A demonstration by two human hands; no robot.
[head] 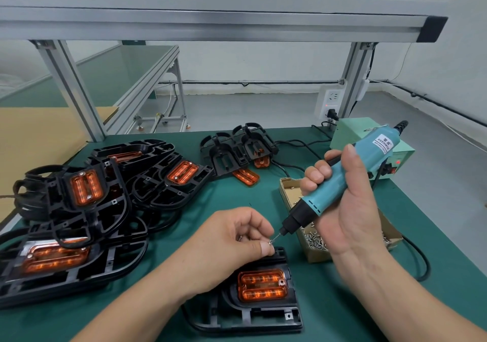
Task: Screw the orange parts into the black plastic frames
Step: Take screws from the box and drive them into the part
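Head view: I've got the L hand (237, 236) low centre, thumb + forefinger pinching a screw (271, 242) right at the bit tip of the driver (342, 181), other fingers curled in. R hand (350, 210) is wrapped round the driver's teal body, tool tilted, bit pointing down-left. The frame (271, 318) lies flat on the green surface (263, 199) at the near edge, just under both hands, w/ an orange part (262, 285) seated in it. The L thumb is at the frame's top edge (touching or not, can't tell). A box (319, 257) of screws sits just right of the frame, partly behind the R hand. Left side: a pile (92, 210) of frames w/ orange parts fitted, stacked unevenly. Back centre: two more frames (237, 149), w/ a loose part (246, 177) on the surface in front. Back right: a green power unit (353, 136), red light on.
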